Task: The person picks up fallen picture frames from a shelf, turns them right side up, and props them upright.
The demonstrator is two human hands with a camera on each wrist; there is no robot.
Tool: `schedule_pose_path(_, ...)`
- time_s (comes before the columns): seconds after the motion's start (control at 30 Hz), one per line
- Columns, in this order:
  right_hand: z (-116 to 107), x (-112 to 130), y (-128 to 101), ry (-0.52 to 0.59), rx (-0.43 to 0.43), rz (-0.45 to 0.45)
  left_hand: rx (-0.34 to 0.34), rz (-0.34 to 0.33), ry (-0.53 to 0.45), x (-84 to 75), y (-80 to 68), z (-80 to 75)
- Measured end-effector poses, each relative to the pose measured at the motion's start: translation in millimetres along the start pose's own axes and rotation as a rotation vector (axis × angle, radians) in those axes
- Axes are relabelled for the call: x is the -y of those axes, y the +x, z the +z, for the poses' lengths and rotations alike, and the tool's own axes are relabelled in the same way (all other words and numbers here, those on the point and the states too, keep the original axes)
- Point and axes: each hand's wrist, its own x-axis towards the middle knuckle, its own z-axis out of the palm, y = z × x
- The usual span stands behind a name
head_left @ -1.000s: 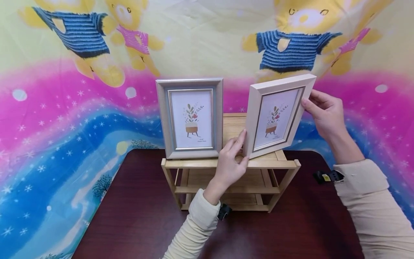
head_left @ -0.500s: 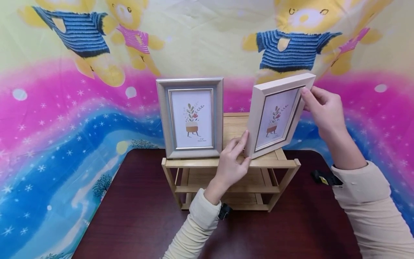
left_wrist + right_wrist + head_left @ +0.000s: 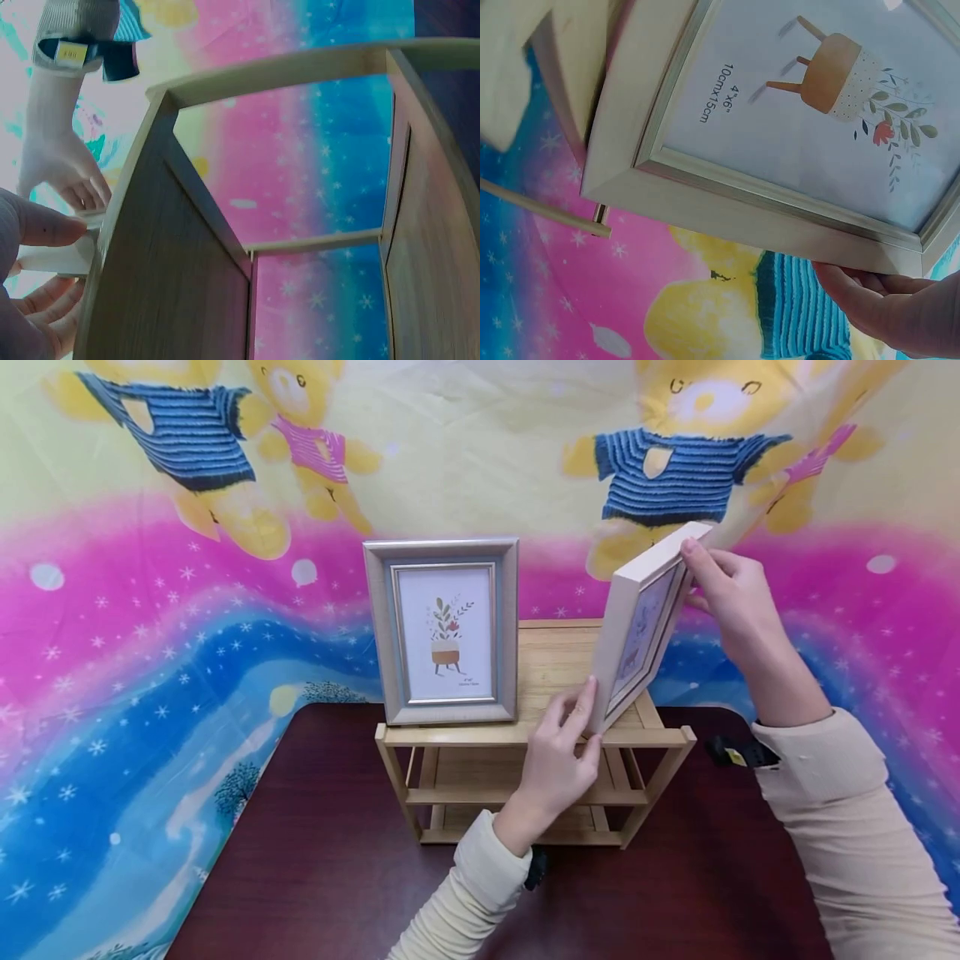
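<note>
A cream picture frame (image 3: 637, 627) stands tilted on the right end of a small wooden shelf (image 3: 540, 737), turned nearly edge-on to me. My left hand (image 3: 583, 714) pinches its lower left corner. My right hand (image 3: 693, 568) grips its upper right corner from behind. The right wrist view shows the cream frame (image 3: 795, 127) close up, with a potted-plant print, and my fingers (image 3: 885, 300) under its edge. In the left wrist view my left fingers (image 3: 34, 225) hold the frame's corner (image 3: 56, 259) beside the shelf's underside (image 3: 172, 285).
A grey frame (image 3: 442, 631) with the same print stands upright on the shelf's left end. The shelf sits at the back of a dark red-brown table (image 3: 315, 860). A bright cartoon-bear cloth (image 3: 150, 610) hangs behind.
The cream frame has turned about its upright axis, from facing me to nearly edge-on. My right hand moved left with the top corner, and my left hand shifted right along the shelf.
</note>
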Motion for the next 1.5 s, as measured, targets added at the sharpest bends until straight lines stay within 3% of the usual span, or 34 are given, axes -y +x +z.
schedule_pose_path(0.33, 2.3, 2.0, 2.2, 0.221, 0.040, 0.031, -0.008, 0.038, 0.142, -9.6, -3.9, 8.5)
schedule_pose_path(0.47, 1.9, 1.0, 2.0, 0.307, 0.063, 0.015, -0.015, 0.038, 0.145, -8.5, -4.8, 8.6)
schedule_pose_path(0.63, 2.4, -1.0, 2.0, 0.371, 0.075, -0.011, -0.014, -0.024, -0.070, -1.2, 0.2, 4.3)
schedule_pose_path(0.8, 1.9, -2.6, 3.0, 0.371, 0.094, -0.023, 0.047, -0.126, -0.310, 6.1, 12.3, -0.6)
schedule_pose_path(1.1, 1.1, -6.6, 6.7, 0.359, 0.128, -0.025, 0.255, -0.316, -0.436, 15.7, 32.7, -4.1)
schedule_pose_path(1.23, 0.7, -7.3, 7.7, 0.363, 0.137, -0.023, 0.319, -0.349, -0.468, 19.1, 41.4, -3.9)
schedule_pose_path(1.37, 0.8, -7.1, 8.0, 0.357, 0.139, -0.024, 0.367, -0.332, -0.425, 23.6, 47.2, -3.5)
schedule_pose_path(1.5, 1.5, -6.3, 8.4, 0.357, 0.135, -0.031, 0.382, -0.237, -0.239, 23.5, 52.1, -6.6)
